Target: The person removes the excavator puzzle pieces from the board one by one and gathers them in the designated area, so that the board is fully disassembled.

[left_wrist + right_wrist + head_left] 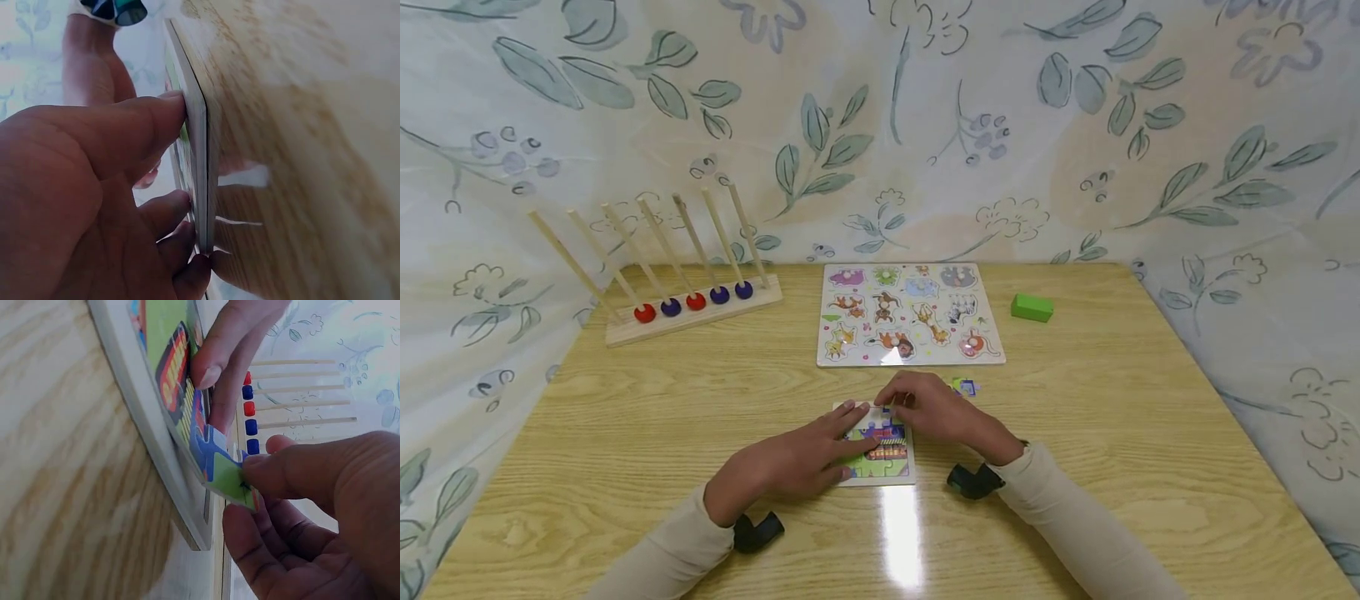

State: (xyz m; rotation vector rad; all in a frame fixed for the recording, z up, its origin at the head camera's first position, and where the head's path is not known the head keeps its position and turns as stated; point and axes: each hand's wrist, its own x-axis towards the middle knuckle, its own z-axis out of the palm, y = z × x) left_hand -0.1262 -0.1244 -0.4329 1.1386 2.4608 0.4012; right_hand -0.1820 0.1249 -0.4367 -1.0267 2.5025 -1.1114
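A small jigsaw puzzle in a pale tray (pixel 880 482) lies near the middle of the table, showing a red and purple vehicle on green. My left hand (pixel 797 462) rests over its left side, fingers stretched across the picture. In the left wrist view the thumb (pixel 165 115) touches the tray's edge. At the upper right of the tray, my right hand (pixel 928 408) pinches a green and blue puzzle piece (pixel 228 475) between thumb and fingers. That piece is tilted, overlapping the tray's edge in the right wrist view. Another puzzle piece (pixel 967 387) lies on the table beyond the right hand.
Behind the puzzle lies an animal peg board (pixel 846 360). To its right sits a green block (pixel 1032 307). At the back left stands a wooden rack (pixel 730 312) with upright rods and several red and blue beads. Patterned cloth (pixel 880 125) borders the table's back.
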